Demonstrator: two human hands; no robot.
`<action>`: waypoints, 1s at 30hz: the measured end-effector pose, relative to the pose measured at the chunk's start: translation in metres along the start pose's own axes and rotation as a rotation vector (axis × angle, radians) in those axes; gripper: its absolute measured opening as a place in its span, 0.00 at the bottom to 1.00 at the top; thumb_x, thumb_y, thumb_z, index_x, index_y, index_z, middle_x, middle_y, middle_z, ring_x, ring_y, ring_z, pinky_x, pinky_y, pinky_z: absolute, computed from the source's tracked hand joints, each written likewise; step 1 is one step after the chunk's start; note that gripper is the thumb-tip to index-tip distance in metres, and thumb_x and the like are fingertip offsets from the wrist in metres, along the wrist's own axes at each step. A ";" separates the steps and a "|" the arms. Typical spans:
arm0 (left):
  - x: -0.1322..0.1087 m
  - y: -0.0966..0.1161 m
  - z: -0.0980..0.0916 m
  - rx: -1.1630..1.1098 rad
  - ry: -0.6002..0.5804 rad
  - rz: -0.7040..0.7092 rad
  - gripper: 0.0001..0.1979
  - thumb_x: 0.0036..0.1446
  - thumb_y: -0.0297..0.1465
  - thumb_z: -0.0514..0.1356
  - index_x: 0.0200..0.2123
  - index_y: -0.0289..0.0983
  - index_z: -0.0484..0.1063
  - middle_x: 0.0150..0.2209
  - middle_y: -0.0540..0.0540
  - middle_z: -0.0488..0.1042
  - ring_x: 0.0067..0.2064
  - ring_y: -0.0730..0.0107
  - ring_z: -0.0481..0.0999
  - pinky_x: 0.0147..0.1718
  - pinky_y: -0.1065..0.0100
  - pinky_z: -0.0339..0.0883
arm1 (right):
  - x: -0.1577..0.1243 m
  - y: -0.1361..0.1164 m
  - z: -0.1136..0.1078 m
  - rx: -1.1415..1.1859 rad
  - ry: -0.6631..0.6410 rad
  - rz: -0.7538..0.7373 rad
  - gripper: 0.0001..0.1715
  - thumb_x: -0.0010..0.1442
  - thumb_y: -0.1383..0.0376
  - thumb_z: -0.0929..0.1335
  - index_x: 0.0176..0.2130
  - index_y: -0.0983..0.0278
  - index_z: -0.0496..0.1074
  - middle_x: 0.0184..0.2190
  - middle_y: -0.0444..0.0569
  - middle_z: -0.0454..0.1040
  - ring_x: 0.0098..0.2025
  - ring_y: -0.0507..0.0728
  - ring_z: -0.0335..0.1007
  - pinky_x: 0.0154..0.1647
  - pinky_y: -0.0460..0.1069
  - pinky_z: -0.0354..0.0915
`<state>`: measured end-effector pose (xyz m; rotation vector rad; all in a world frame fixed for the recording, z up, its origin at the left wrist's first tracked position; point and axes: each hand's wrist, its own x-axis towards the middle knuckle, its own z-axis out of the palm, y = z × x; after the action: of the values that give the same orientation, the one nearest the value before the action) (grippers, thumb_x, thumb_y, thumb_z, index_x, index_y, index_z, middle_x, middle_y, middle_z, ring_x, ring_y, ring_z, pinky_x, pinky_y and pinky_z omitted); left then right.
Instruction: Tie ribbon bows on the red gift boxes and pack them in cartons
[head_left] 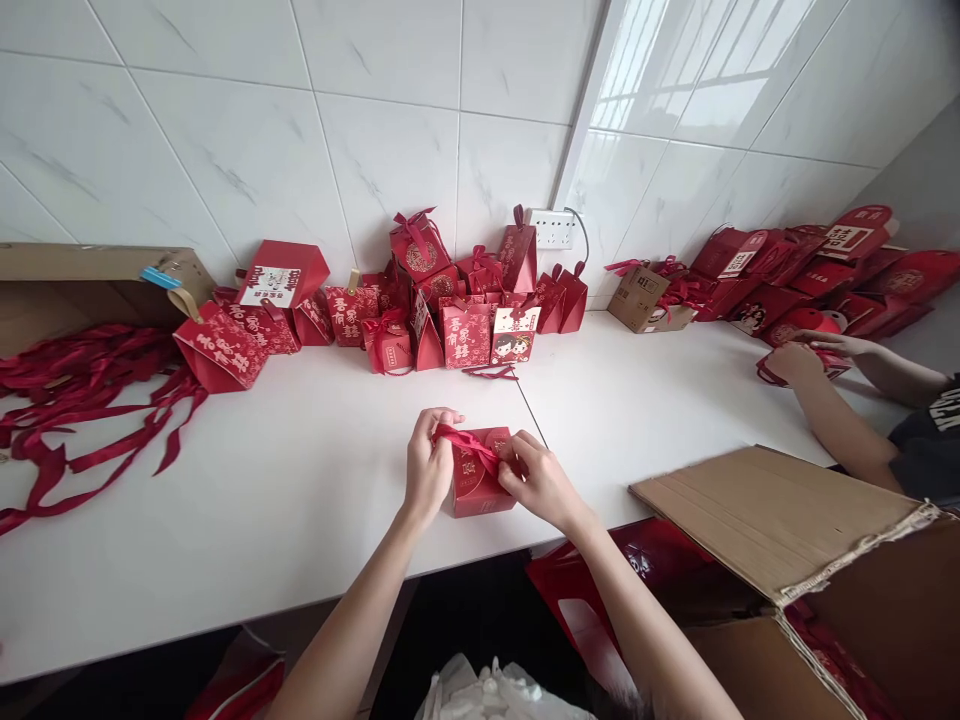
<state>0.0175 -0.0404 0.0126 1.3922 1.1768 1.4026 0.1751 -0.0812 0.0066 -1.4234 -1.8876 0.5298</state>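
Note:
A small red gift box [480, 497] with gold print sits on the white table in front of me. Across its top runs a red ribbon [469, 442], twisted or looped near the middle. My left hand [431, 462] is at the box's left side, its thumb and fingers closed on the ribbon's left part. On the right, my right hand [540, 478] pinches the ribbon close to the knot, its fingers bent over the box's right edge. The exact bit of ribbon between the right fingertips is partly hidden.
Finished-looking red boxes [466, 335] line the wall. Loose red ribbons [97, 400] lie at left beside a cardboard box [90, 262]. At right, a co-worker's hands [806, 355] handle another red box. An open carton [780, 520] stands at the table's front right edge.

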 end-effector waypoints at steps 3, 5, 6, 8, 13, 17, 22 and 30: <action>0.004 0.012 -0.008 0.016 -0.093 0.020 0.10 0.57 0.36 0.52 0.28 0.37 0.66 0.33 0.46 0.73 0.40 0.65 0.75 0.40 0.67 0.67 | 0.005 -0.012 -0.004 -0.176 -0.022 0.032 0.03 0.54 0.66 0.65 0.32 0.62 0.64 0.31 0.45 0.65 0.27 0.52 0.62 0.32 0.49 0.62; 0.006 0.018 -0.011 0.027 -0.160 0.031 0.10 0.57 0.35 0.52 0.27 0.37 0.67 0.32 0.47 0.73 0.38 0.66 0.74 0.37 0.68 0.66 | 0.012 -0.019 -0.005 -0.224 -0.021 0.002 0.08 0.55 0.64 0.67 0.37 0.63 0.67 0.34 0.47 0.68 0.30 0.54 0.65 0.38 0.51 0.62; 0.007 0.021 -0.012 0.034 -0.179 0.037 0.09 0.56 0.34 0.52 0.27 0.37 0.67 0.32 0.47 0.73 0.38 0.66 0.74 0.36 0.69 0.66 | 0.015 -0.021 -0.005 -0.212 -0.027 -0.028 0.08 0.55 0.64 0.67 0.38 0.62 0.68 0.34 0.47 0.68 0.31 0.54 0.66 0.39 0.52 0.62; 0.008 0.024 -0.015 0.047 -0.182 0.044 0.08 0.55 0.33 0.53 0.28 0.37 0.68 0.32 0.47 0.73 0.37 0.67 0.74 0.36 0.69 0.66 | 0.019 -0.021 -0.004 -0.145 -0.060 -0.083 0.06 0.58 0.67 0.66 0.38 0.62 0.70 0.32 0.46 0.68 0.31 0.54 0.66 0.37 0.50 0.62; 0.013 0.018 -0.024 0.020 -0.029 0.011 0.07 0.53 0.33 0.54 0.28 0.37 0.69 0.32 0.47 0.74 0.37 0.67 0.73 0.38 0.69 0.65 | 0.018 -0.008 -0.002 0.116 -0.015 -0.027 0.10 0.61 0.68 0.60 0.32 0.63 0.68 0.26 0.45 0.67 0.26 0.52 0.62 0.28 0.46 0.59; 0.018 0.007 -0.033 -0.227 0.169 -0.179 0.11 0.53 0.38 0.53 0.29 0.36 0.69 0.28 0.47 0.72 0.32 0.68 0.72 0.32 0.69 0.65 | 0.013 0.002 0.000 0.277 0.028 0.116 0.11 0.61 0.65 0.59 0.27 0.62 0.62 0.22 0.43 0.66 0.24 0.51 0.60 0.25 0.46 0.56; 0.025 0.009 -0.049 -0.260 0.207 -0.203 0.14 0.52 0.41 0.54 0.31 0.36 0.69 0.31 0.46 0.72 0.24 0.74 0.66 0.23 0.72 0.60 | 0.014 0.002 -0.004 0.423 0.115 0.243 0.13 0.60 0.59 0.60 0.27 0.62 0.61 0.20 0.41 0.62 0.23 0.51 0.56 0.24 0.46 0.54; 0.035 0.037 -0.064 -0.301 0.054 -0.142 0.13 0.51 0.39 0.58 0.32 0.34 0.71 0.26 0.49 0.69 0.19 0.80 0.59 0.19 0.73 0.54 | 0.033 -0.007 -0.023 0.929 0.003 0.179 0.11 0.53 0.59 0.66 0.25 0.64 0.63 0.21 0.40 0.58 0.23 0.49 0.51 0.26 0.46 0.50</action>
<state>-0.0464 -0.0195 0.0597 1.0476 1.0270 1.4543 0.1825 -0.0543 0.0361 -0.9390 -1.2106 1.2769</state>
